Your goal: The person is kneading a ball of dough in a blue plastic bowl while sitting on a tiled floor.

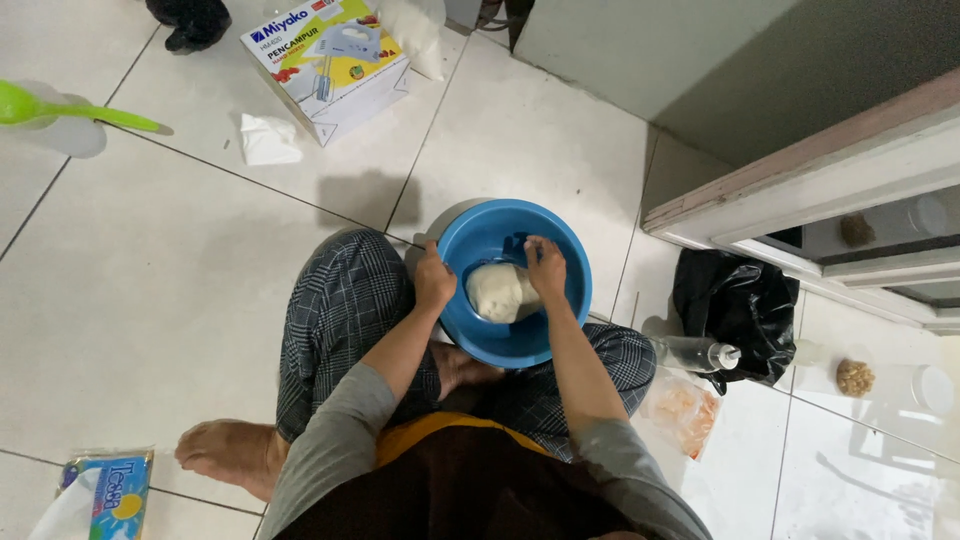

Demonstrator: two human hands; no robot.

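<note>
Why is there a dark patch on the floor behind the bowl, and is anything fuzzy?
Head view: the round blue plastic bowl casts a soft grey shadow on the white floor tiles; the green plastic spoon at the left edge looks blurred; glare whitens the lower right corner.

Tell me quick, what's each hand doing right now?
Left hand: closed on the rim of the blue bowl, gripping it.
Right hand: inside the bowl, fingers curled onto the white dough; a full grasp cannot be told.
</note>
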